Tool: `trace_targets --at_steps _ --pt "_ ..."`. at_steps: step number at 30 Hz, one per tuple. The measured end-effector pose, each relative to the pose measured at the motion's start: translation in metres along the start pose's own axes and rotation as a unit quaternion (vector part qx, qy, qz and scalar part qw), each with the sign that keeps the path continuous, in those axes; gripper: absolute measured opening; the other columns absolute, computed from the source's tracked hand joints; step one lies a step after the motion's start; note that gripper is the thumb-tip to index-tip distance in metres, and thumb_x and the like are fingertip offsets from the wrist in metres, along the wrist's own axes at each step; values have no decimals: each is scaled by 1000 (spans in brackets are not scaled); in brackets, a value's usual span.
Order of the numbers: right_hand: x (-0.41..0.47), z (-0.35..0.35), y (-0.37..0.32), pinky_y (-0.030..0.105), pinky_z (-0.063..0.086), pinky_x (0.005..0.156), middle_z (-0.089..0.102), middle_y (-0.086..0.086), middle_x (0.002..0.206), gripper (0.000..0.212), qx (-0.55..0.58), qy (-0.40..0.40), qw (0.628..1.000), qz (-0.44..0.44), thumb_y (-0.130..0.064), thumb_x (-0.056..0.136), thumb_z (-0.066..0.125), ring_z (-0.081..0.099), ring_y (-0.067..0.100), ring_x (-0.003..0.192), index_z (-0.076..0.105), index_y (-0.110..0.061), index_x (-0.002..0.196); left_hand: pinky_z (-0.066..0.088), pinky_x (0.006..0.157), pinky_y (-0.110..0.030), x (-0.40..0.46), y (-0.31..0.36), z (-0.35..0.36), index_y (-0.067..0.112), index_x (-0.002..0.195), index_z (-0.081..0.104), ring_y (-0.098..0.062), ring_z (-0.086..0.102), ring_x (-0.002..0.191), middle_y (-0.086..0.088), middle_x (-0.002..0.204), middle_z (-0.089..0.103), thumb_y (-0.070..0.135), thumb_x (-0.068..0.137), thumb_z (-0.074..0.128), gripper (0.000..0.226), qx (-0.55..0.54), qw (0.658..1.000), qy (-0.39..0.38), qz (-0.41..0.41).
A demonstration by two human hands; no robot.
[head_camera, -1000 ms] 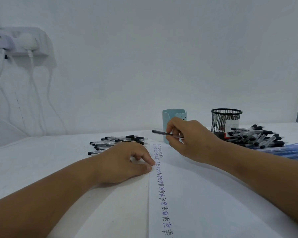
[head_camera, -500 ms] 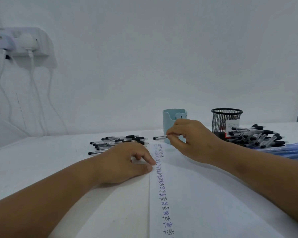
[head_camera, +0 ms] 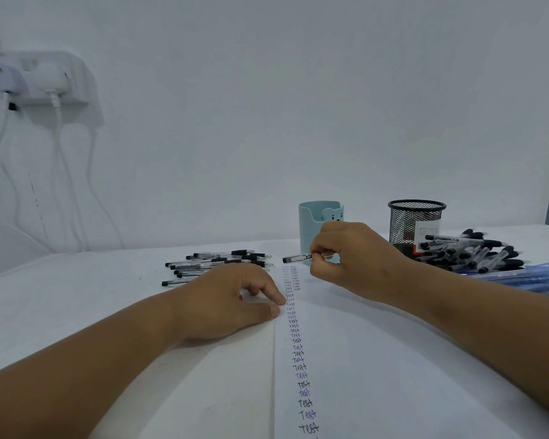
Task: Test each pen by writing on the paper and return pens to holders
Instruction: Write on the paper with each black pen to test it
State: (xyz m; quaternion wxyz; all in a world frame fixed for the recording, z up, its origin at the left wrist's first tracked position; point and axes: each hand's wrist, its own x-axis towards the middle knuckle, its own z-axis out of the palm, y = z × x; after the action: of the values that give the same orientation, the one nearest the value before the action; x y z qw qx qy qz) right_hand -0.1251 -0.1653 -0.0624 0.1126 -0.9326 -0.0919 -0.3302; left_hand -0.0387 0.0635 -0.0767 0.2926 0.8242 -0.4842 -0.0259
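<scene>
My right hand (head_camera: 355,258) pinches a clear pen (head_camera: 296,258) with a black end, held level just above the top of the paper (head_camera: 377,359), its free end pointing left. A long column of "Test" words runs down the paper's left margin. My left hand (head_camera: 232,299) rests on the table at the paper's left edge, fingertips touching the sheet. A light blue holder (head_camera: 311,226) stands behind my right hand. A black mesh holder (head_camera: 415,223) stands further right.
A pile of black-capped pens (head_camera: 216,264) lies left of the paper, behind my left hand. Another heap of black pens (head_camera: 476,251) and several blue pens (head_camera: 533,280) lie at the right. A wall socket (head_camera: 38,80) with cables hangs at the upper left.
My right hand has lowered toward the paper and drawn the pen in through its fingers, so less of it sticks out to the left. My left hand has stayed put.
</scene>
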Motion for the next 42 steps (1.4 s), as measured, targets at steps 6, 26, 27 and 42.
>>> trace_targets --at_steps 6,26,27,42 --pt "0 -1 2 38 52 68 54 -16 73 41 -9 -6 1000 13 -50 71 38 56 13 75 68 -22 74 44 86 -16 1 -2 0 44 98 75 2 56 112 21 114 66 39 89 73 11 -1 1000 -1 0" --pt "11 -84 44 28 48 79 64 -15 90 20 -77 -108 986 102 -15 92 69 59 6 86 74 -34 95 41 75 -10 -1 10 19 40 87 73 4 57 102 30 103 65 25 91 70 15 36 989 135 46" --pt "10 -96 52 25 46 76 62 -17 89 22 -99 -117 981 121 -13 91 71 57 2 83 74 -35 90 40 75 -11 0 10 19 40 87 73 5 56 102 31 104 65 26 90 70 15 43 989 130 48" --pt "-30 -144 123 21 48 58 73 0 83 42 -89 -153 936 305 12 82 54 65 8 71 75 -23 88 51 63 -28 4 9 27 55 88 69 3 58 92 28 96 69 15 81 80 42 81 985 138 65"
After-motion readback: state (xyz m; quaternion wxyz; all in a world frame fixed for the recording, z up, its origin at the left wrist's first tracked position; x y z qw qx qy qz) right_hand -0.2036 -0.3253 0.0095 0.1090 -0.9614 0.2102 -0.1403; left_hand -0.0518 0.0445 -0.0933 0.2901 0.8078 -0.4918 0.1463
